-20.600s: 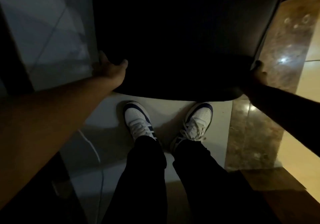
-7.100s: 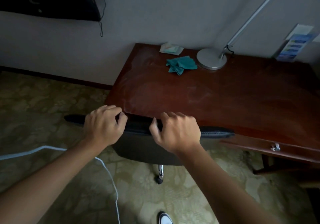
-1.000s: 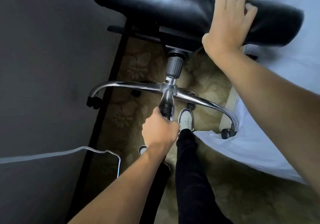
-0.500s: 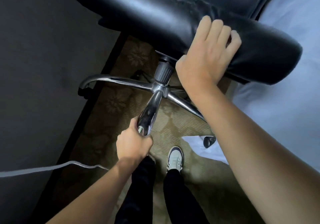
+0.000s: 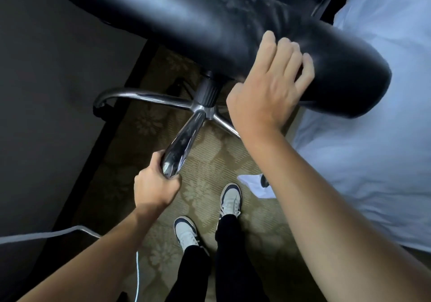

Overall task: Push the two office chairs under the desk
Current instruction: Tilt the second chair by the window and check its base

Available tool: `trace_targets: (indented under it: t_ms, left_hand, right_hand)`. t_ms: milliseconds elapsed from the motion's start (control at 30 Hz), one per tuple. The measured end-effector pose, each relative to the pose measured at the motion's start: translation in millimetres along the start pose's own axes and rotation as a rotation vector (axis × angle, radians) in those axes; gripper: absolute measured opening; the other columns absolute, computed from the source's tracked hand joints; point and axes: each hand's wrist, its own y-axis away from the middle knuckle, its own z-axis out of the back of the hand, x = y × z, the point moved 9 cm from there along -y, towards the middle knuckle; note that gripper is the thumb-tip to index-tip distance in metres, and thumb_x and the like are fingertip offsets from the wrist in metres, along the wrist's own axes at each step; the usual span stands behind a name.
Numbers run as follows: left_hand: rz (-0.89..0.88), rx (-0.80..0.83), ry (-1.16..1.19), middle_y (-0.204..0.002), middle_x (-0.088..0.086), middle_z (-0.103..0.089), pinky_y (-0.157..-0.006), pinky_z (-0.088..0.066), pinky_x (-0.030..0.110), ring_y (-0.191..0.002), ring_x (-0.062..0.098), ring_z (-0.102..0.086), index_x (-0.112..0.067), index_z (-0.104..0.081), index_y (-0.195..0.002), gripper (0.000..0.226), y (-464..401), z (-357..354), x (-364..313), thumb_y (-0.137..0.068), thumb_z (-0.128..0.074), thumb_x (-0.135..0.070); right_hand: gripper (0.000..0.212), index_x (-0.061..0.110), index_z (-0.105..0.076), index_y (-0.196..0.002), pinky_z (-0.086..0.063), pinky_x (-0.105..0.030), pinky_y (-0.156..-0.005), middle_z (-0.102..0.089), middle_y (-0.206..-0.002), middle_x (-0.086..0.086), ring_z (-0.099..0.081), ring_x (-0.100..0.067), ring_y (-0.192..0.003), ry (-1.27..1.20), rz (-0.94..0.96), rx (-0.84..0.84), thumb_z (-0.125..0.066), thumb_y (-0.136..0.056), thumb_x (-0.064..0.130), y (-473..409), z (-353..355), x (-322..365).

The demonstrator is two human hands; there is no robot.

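Note:
A black leather office chair (image 5: 198, 19) fills the top of the view, tilted, its seat cushion slanting from upper left to right. Below it shows the chrome star base (image 5: 184, 136) with a black gas column. My left hand (image 5: 156, 185) is shut around the tip of the nearest chrome leg. My right hand (image 5: 268, 91) grips the front edge of the seat cushion, fingers over the top. No desk and no second chair are in view.
A dark wall (image 5: 46, 91) with a black baseboard runs along the left. A bed with white sheets (image 5: 373, 150) lies at the right, its sheet corner hanging by a caster. Patterned carpet (image 5: 210, 161) lies between. My two shoes (image 5: 231, 199) stand below; a white cable (image 5: 46, 234) crosses lower left.
The chair has come closer and turned. My left hand slid out to the tip of the chrome leg. My right hand stays on the seat edge. My feet have stepped apart.

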Motion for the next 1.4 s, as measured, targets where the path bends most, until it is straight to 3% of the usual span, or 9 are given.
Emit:
trace_targets:
  t_ms: [167,367,433,500,600,667,867,1100,1400]
  left_hand:
    - [-0.036,0.122,-0.013,-0.088,-0.003,-0.066,-0.067,-0.044,0.029,-0.078,0.026,-0.064,-0.038,-0.038,-0.122,0.063,12,-27,38,-0.065,-0.063,-0.028]
    - [-0.021,0.338,-0.365,-0.138,0.015,-0.041,-0.106,-0.032,0.05,-0.129,0.033,-0.037,-0.028,-0.005,-0.152,0.095,28,-35,59,-0.08,-0.059,-0.061]
    - [-0.029,0.274,-0.028,-0.142,0.012,-0.039,-0.111,-0.029,0.049,-0.134,0.028,-0.035,-0.032,-0.008,-0.152,0.095,31,-8,29,-0.078,-0.059,-0.064]
    - [0.044,0.28,0.655,-0.135,0.004,-0.051,-0.107,-0.038,0.043,-0.126,0.017,-0.049,-0.032,-0.028,-0.147,0.085,26,26,-17,-0.075,-0.065,-0.058]
    - [0.11,0.3,1.182,-0.08,-0.011,-0.068,-0.076,-0.046,0.026,-0.074,0.004,-0.065,-0.017,-0.057,-0.098,0.031,16,62,-69,-0.07,-0.064,-0.028]
    - [0.145,0.357,1.268,-0.065,-0.01,-0.059,-0.069,-0.042,0.026,-0.058,0.005,-0.057,-0.017,-0.052,-0.087,0.026,22,69,-83,-0.063,-0.058,-0.02]
    - [0.262,0.388,1.285,-0.105,-0.001,-0.072,-0.085,-0.051,0.034,-0.09,0.012,-0.071,-0.018,-0.046,-0.13,0.069,38,60,-64,-0.071,-0.076,-0.041]
    - [0.33,0.202,1.331,-0.124,0.006,-0.066,-0.093,-0.053,0.049,-0.107,0.026,-0.067,-0.019,-0.044,-0.13,0.077,45,53,-37,-0.067,-0.083,-0.043]
    - [0.363,0.209,1.418,-0.124,0.017,-0.064,-0.09,-0.051,0.059,-0.11,0.032,-0.066,-0.015,-0.047,-0.124,0.068,66,40,-4,-0.071,-0.082,-0.039]
  right_hand:
    - [0.061,0.004,-0.051,-0.132,-0.028,-0.051,-0.108,-0.056,-0.128,-0.021,-0.049,-0.038,-0.124,-0.042,0.0,-0.074,-0.053,-0.07,0.009,53,9,9]
    - [0.062,0.003,-0.052,-0.133,-0.028,-0.053,-0.109,-0.055,-0.132,-0.024,-0.048,-0.04,-0.126,-0.02,0.017,-0.067,-0.056,-0.071,0.008,109,16,24]
    - [0.061,0.003,-0.049,-0.135,-0.027,-0.053,-0.11,-0.053,-0.134,-0.025,-0.046,-0.04,-0.128,-0.019,0.026,-0.062,-0.055,-0.074,0.008,125,18,27]
    - [0.059,0.003,-0.045,-0.137,-0.026,-0.053,-0.111,-0.051,-0.136,-0.025,-0.045,-0.04,-0.129,-0.015,0.024,-0.046,-0.053,-0.078,0.007,137,17,29]
    - [0.061,0.002,-0.042,-0.138,-0.024,-0.053,-0.112,-0.05,-0.137,-0.026,-0.044,-0.041,-0.13,-0.029,0.025,-0.01,-0.054,-0.079,0.008,153,17,34]
    - [0.064,0.002,-0.04,-0.139,-0.022,-0.053,-0.112,-0.049,-0.138,-0.027,-0.043,-0.041,-0.131,-0.033,0.034,0.016,-0.054,-0.078,0.009,161,18,39]
    - [0.067,0.003,-0.031,-0.145,-0.016,-0.052,-0.114,-0.041,-0.145,-0.027,-0.035,-0.04,-0.136,-0.026,0.06,0.147,-0.046,-0.08,0.012,180,17,46]
    - [0.07,0.004,-0.027,-0.147,-0.015,-0.051,-0.114,-0.038,-0.147,-0.026,-0.032,-0.039,-0.138,0.0,0.1,0.277,-0.042,-0.08,0.015,205,22,52]
    - [0.075,0.007,-0.044,-0.137,-0.03,-0.049,-0.101,-0.049,-0.135,-0.025,-0.043,-0.039,-0.126,-0.113,0.199,0.273,-0.059,-0.064,0.009,228,43,50]
